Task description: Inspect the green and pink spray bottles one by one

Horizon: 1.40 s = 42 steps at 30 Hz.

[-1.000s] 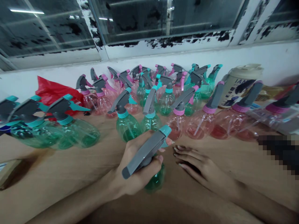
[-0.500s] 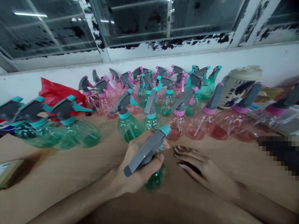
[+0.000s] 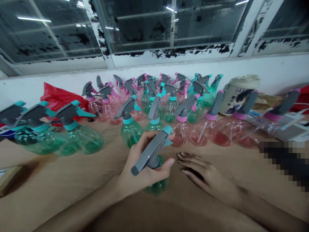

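Note:
A green spray bottle (image 3: 157, 184) with a grey and turquoise spray head (image 3: 152, 149) stands at the front middle of the table. My left hand (image 3: 138, 167) is curled round its neck just under the head, with the thumb lifted off to the right. The other fingers are partly hidden behind the spray head. Palm down on the table to the right, my right hand (image 3: 205, 170) lies with its fingers stretched out, holding nothing. Just behind my left hand stand another green spray bottle (image 3: 131, 132) and a pink spray bottle (image 3: 178, 133).
Several green bottles (image 3: 89, 141) stand at the left, and several pink bottles (image 3: 223, 133) at the right. More bottles crowd the back near a red plastic bag (image 3: 59, 100) and a large white cup (image 3: 241, 95). A cardboard box (image 3: 12, 178) lies at the left edge.
My left thumb has lifted away from the bottle's neck, which now shows more. The held bottle's head has shifted slightly. My right hand stays flat on the table.

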### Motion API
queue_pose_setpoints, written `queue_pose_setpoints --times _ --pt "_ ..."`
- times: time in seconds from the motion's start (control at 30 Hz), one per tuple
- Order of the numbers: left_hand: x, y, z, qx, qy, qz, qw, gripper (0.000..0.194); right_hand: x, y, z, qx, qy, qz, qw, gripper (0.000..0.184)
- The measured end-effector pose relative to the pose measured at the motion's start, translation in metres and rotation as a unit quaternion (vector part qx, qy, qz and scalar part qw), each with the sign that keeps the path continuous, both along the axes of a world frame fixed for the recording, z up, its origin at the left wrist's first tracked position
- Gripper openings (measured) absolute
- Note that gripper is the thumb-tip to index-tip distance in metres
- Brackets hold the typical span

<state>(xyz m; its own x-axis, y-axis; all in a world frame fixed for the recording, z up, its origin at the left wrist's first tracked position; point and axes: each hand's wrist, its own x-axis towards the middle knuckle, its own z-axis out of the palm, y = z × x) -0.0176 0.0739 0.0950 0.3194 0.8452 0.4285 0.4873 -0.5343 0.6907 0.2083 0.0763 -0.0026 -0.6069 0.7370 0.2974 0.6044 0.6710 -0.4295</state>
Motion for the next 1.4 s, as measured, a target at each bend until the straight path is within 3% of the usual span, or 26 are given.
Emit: queue_pose_setpoints --times 0.13,0.27,0.43,0.5,0.63,0.77,0.93,1.03,1.2,1.4 --pt "-0.002 0.002 -0.006 0.007 -0.069 -0.009 0.998 0.054 0.000 0.001 -0.001 0.005 -0.012 -0.002 1.000 0.030" --pt "-0.006 -0.005 -0.003 0.028 -0.049 0.011 0.998 0.062 0.001 0.000 -0.004 0.018 -0.024 0.007 1.000 0.031" --pt "-0.013 -0.024 0.000 -0.011 -0.009 0.086 0.996 0.022 -0.003 -0.002 -0.007 0.050 -0.018 -0.007 0.999 0.033" --pt "-0.018 -0.031 0.003 -0.010 0.012 0.105 0.994 0.018 -0.005 -0.001 -0.005 0.060 -0.034 -0.009 0.998 0.032" --pt "-0.041 -0.044 0.009 0.024 0.062 0.134 0.989 0.022 -0.009 0.000 0.011 0.056 -0.100 -0.018 0.993 0.034" --pt "-0.087 -0.047 0.006 0.030 0.072 0.203 0.976 0.026 -0.024 -0.002 0.047 0.045 -0.108 -0.032 0.993 0.033" --pt "-0.137 -0.031 0.005 0.054 0.075 0.309 0.947 0.034 -0.068 -0.001 0.096 0.001 -0.044 -0.080 0.996 0.029" --pt "-0.144 -0.015 0.007 0.056 0.093 0.343 0.933 0.038 -0.098 0.010 0.109 0.045 0.004 -0.093 0.995 0.030" --pt "-0.136 0.010 0.006 0.107 0.090 0.318 0.938 0.032 -0.135 0.026 0.104 0.130 0.043 -0.124 0.983 0.033" --pt "-0.139 0.030 0.002 0.113 0.092 0.297 0.944 0.029 -0.151 0.032 0.088 0.174 0.040 -0.180 0.967 0.040"
